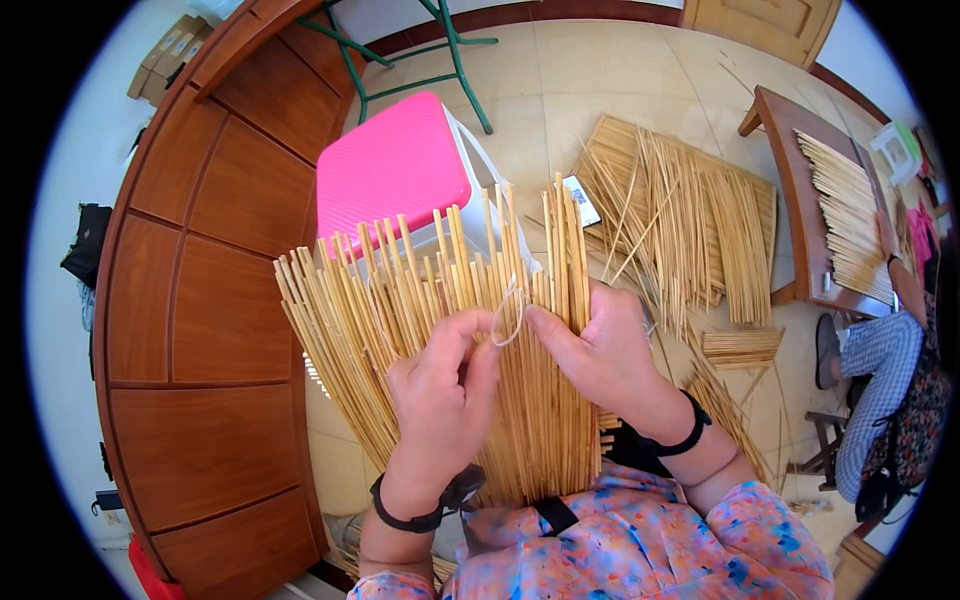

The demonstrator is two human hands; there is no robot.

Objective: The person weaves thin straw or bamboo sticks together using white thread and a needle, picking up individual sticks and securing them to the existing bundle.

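A row of thin straw-coloured reed sticks, lined up side by side like a mat, lies across my lap with uneven ends pointing away from me. Near the far ends, a thin pale string forms a small loop between my hands. My left hand is closed in a pinch on the string, over the sticks. On the right, my right hand is closed around several sticks at the edge, its thumb pressed near the loop and its other fingers hidden behind them.
Just beyond the sticks stands a pink-topped white stool. A brown wooden cabinet rises on the left. Loose sticks cover the floor to the right. Another person's hand rests by sticks on a low table.
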